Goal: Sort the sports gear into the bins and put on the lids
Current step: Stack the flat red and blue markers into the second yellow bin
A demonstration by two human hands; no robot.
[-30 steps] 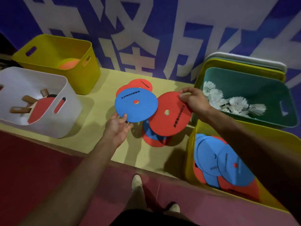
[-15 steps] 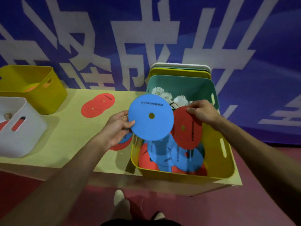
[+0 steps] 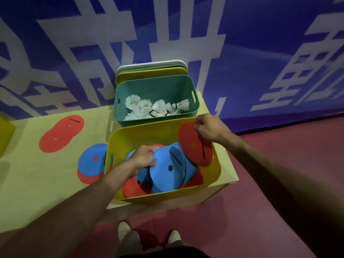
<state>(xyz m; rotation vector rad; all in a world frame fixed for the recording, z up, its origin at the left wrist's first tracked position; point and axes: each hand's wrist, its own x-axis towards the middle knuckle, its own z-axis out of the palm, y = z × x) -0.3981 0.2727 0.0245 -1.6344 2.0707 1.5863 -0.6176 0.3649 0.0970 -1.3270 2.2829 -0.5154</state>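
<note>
Nearest, a pair of pale shoes (image 3: 128,234) stands on the dark red floor (image 3: 260,183) at the foot of a pale yellow table (image 3: 37,175). On the table's near right end sits a yellow bin (image 3: 167,195) holding a loose pile of blue and red flat discs. The left hand (image 3: 145,159) reaches down into this bin, fingers curled round the left edge of a blue disc (image 3: 167,175) that lies tilted on top of the pile. The right hand (image 3: 209,128) is over the bin's far right corner and pinches the top edge of a red disc (image 3: 194,146), which hangs on edge, its lower part inside the bin against the right wall.

Just left of the bin, a blue disc on the table (image 3: 92,159) lies on top of a red one, partly hidden by the bin wall. Farther left, two overlapping red discs (image 3: 61,135) lie flat. Behind the yellow bin, touching or nearly so, a teal bin (image 3: 156,86) holds white shuttlecocks (image 3: 149,108). Behind that, lids (image 3: 149,73) lean upright against a blue wall banner (image 3: 251,43) with large white characters. A second yellow bin's corner (image 3: 5,135) shows at the far left edge.
</note>
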